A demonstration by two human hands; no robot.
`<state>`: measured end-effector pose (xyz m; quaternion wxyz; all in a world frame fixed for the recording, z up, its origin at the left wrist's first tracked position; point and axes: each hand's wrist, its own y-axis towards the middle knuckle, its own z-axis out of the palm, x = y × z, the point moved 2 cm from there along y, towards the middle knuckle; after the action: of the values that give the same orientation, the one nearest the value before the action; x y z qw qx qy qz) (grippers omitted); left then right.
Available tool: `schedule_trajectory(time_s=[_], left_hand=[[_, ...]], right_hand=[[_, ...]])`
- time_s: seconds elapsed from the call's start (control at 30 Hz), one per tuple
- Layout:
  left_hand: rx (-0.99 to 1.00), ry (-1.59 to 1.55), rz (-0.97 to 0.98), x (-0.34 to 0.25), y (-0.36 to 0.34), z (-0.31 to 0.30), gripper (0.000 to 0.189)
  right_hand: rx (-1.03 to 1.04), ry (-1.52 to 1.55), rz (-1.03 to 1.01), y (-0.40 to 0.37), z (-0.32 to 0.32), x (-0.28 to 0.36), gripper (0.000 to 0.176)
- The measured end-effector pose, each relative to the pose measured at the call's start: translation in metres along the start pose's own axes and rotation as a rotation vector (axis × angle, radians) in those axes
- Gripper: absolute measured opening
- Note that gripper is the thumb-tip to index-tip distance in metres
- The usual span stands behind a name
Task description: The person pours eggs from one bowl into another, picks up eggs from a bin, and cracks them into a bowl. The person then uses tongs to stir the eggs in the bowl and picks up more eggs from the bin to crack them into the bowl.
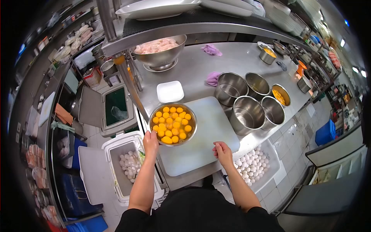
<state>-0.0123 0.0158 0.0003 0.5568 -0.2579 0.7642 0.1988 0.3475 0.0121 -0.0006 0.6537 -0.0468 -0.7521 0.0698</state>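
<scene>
- Black clothing [201, 210] fills the near edge, just in front of the cutting board [205, 135], with both forearms bare.
- Red-and-white box [92, 77], well to the left of the board: its markings are too small to read.
- Left hand [150, 144]: fingers clasped on the near-left rim of a round steel bowl [194, 123], thumb uppermost.
- That bowl sits over the board's far-left part — whether it touches the board, I cannot tell — and holds glossy, rounded yolks [176, 125] in clear liquid.
- Right hand [223, 151]: fingers loosely curled above the board's near-right part; whether they pinch anything, I cannot tell.
- Board: pale, smooth, rounded at the corners, flat on the shiny metal tabletop [243, 58].
- Beyond it, left: a white square dish [170, 91].
- Right of it: a cluster of cylindrical steel pots [241, 125].
- Below its right side: a pale tub [276, 162] of white eggs [253, 164].
- Below its left side: a lidded bin [120, 181] with white shells [129, 164].
</scene>
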Motion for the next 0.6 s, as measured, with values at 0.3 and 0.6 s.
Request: schedule_trajectory(time_s=[0.3,0.6], left_hand=[[0.049,-0.081,0.084,-0.051,0.012,0.046,0.031],[0.294,-0.198,0.043,-0.169,0.005,0.146,0.031]], right_hand=[[-0.097,0.009,-0.031,0.007,-0.016,0.003,0.028],[-0.208,-0.253,-0.202,0.019,-0.102,-0.002,0.022]])
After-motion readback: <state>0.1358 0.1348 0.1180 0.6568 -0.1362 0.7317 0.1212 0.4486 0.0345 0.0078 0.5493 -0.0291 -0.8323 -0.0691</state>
